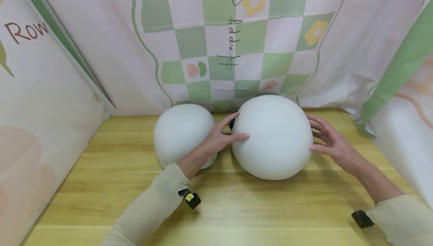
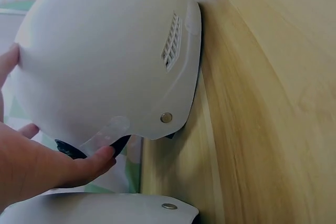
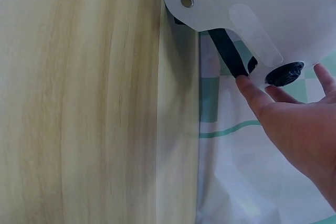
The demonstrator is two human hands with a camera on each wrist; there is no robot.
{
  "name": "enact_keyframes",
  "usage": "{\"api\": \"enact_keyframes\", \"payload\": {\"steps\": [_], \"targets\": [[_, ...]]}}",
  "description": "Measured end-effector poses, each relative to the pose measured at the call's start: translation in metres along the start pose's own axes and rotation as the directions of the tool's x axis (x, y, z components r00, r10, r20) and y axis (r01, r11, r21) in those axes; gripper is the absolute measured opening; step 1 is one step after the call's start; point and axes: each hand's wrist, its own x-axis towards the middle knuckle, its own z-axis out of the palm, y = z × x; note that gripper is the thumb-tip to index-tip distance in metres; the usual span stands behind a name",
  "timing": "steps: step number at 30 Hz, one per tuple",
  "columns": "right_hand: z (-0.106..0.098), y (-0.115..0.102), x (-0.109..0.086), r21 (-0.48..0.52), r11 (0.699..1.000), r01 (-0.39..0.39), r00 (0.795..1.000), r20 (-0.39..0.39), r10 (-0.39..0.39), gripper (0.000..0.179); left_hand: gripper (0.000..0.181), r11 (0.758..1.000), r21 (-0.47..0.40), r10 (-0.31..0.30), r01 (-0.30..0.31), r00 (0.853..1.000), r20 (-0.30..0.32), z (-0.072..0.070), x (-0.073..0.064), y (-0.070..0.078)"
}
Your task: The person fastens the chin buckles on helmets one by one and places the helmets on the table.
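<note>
A white helmet (image 1: 272, 137) is held between both hands, its smooth dome facing the head camera. My left hand (image 1: 216, 138) grips its left side, thumb on the shell. On the opposite side, my right hand (image 1: 333, 146) holds the edge with thumb and fingers. The left wrist view shows a vent grille (image 2: 172, 42) and a metal rivet (image 2: 166, 117) on the shell. A black strap (image 3: 228, 51) and a round black part (image 3: 284, 74) show beside the right fingers. Whether the rim touches the table cannot be told.
A second white helmet (image 1: 182, 133) stands on the wooden table (image 1: 257, 212), left of the held one and close behind the left forearm. Printed cloth (image 1: 223, 39) hangs along the back, with more cloth at both sides.
</note>
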Motion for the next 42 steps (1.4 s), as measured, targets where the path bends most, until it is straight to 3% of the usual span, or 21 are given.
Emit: {"api": "enact_keyframes", "payload": {"steps": [9, 14, 23, 33, 42], "targets": [[-0.001, 0.002, 0.004, 0.066, 0.998, 0.013, 1.000, -0.002, -0.013, 0.081, 0.075, 1.000, -0.027, 0.004, -0.004, 1.000, -0.021, 0.001, 0.002, 0.001], [-0.001, 0.004, 0.006, 0.101, 0.995, 0.002, 1.000, 0.008, -0.003, 0.079, 0.072, 0.998, -0.041, 0.036, -0.037, 0.999, -0.024, 0.002, 0.004, 0.001], [-0.001, 0.003, 0.009, 0.107, 0.994, -0.010, 1.000, 0.020, 0.008, 0.086, 0.085, 0.998, 0.032, 0.051, -0.051, 0.999, -0.009, 0.004, 0.003, 0.001], [-0.001, -0.002, 0.011, 0.058, 0.998, -0.019, 1.000, 0.006, 0.019, 0.081, 0.079, 0.997, 0.026, 0.076, -0.076, 0.997, -0.033, 0.004, 0.005, 0.000], [0.000, 0.004, 0.014, 0.125, 0.992, -0.007, 1.000, 0.006, 0.006, 0.075, 0.077, 0.995, 0.038, 0.096, -0.094, 0.994, -0.043, 0.006, 0.009, -0.001]]}}
